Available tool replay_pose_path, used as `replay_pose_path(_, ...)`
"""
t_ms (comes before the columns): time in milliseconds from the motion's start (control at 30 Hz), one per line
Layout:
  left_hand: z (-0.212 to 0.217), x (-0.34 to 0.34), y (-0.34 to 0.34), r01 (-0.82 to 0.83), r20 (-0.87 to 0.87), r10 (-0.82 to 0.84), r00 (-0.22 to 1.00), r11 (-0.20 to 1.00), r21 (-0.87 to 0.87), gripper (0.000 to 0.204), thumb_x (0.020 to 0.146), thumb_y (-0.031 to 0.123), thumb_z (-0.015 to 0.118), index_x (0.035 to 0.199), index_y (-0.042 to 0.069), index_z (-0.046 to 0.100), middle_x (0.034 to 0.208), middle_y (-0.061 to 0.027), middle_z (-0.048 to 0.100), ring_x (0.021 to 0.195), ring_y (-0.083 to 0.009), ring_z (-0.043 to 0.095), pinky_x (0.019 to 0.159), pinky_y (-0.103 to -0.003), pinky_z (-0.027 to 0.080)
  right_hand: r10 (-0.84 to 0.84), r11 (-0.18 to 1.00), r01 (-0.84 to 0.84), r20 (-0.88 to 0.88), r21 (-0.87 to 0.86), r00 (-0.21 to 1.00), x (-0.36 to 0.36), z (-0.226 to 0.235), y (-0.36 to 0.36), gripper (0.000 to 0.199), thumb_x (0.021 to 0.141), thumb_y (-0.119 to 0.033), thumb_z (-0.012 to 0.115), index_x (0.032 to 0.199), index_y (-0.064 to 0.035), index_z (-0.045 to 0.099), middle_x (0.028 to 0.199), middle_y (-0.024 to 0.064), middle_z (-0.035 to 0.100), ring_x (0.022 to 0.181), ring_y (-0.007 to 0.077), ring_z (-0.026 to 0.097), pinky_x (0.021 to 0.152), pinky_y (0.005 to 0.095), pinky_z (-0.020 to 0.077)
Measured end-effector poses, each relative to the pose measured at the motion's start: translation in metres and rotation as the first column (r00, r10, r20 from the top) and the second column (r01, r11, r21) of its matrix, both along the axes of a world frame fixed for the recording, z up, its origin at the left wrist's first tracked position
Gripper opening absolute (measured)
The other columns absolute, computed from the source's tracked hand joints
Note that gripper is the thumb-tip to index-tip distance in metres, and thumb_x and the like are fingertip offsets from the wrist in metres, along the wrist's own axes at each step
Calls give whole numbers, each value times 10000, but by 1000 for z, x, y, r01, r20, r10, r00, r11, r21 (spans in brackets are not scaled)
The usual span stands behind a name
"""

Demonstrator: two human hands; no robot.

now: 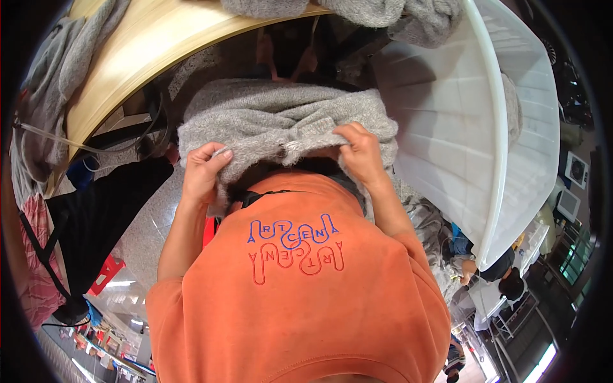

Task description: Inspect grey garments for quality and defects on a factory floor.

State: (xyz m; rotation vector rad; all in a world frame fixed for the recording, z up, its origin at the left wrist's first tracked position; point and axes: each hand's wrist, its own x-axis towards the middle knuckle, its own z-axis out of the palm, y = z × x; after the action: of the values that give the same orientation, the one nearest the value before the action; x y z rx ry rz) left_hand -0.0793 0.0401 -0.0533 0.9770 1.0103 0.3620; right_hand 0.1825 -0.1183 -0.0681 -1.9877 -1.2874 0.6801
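A fuzzy grey knit garment (281,105) lies bunched over my lap, its near edge drawn up in a band between my hands. My left hand (205,167) pinches the left end of that band, thumb on top. The right hand (362,152) grips the band's other end, fingers curled over it. Midway along the edge, the knit (287,152) looks gathered and uneven. Folds hide the rest of the garment's shape.
A wooden table (134,60) curves across the upper left, with more grey knitwear (373,9) at its far edge. Close on the right stands a large white plastic bin (495,127). Someone in black trousers (115,210) is at the left, near a red stool (107,273).
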Motion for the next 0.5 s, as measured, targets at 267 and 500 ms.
replay_pose_path(267, 24, 16, 5, 60, 103, -48, 994, 990, -124, 66, 724, 25, 633, 782, 6, 607, 718, -21, 613, 636, -69, 541, 614, -213, 437, -14, 969, 61, -191, 238, 981, -8, 26, 3, 341, 621, 105, 440, 908, -4, 587, 869, 140, 638, 820, 290, 630, 713, 327, 492)
replay_pose_path(500, 26, 58, -16, 182, 183, -148, 972, 965, -187, 33, 760, 14, 633, 788, -3, 631, 718, -23, 621, 626, -55, 541, 583, -191, 423, 390, 745, -407, 150, 529, 909, -42, 42, 26, 349, 550, 114, 550, 869, -12, 611, 726, 89, 591, 596, 234, 579, 508, 333, 465)
